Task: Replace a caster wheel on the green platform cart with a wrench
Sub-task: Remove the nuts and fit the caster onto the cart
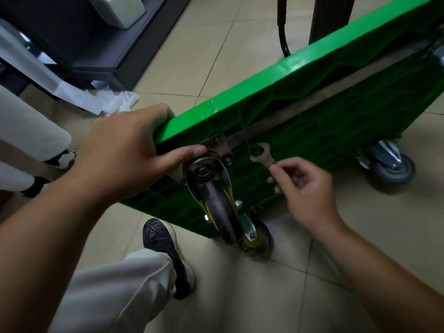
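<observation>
- Our left hand [125, 150] grips the tipped green cart [336, 111] by its edge, beside the caster wheel [221, 212].
- Our right hand [307, 188] pinches the wrench [260, 157].
- Our shoe [163, 248] stands below the wheel.

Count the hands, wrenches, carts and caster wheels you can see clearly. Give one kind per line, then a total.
Hands: 2, left hand, right hand
Wrenches: 1, wrench
Carts: 1, green cart
Caster wheels: 3, dark wheel, yellow-hubbed wheel, grey wheel; a possible fourth at the top right edge is unclear
Total: 7
</observation>
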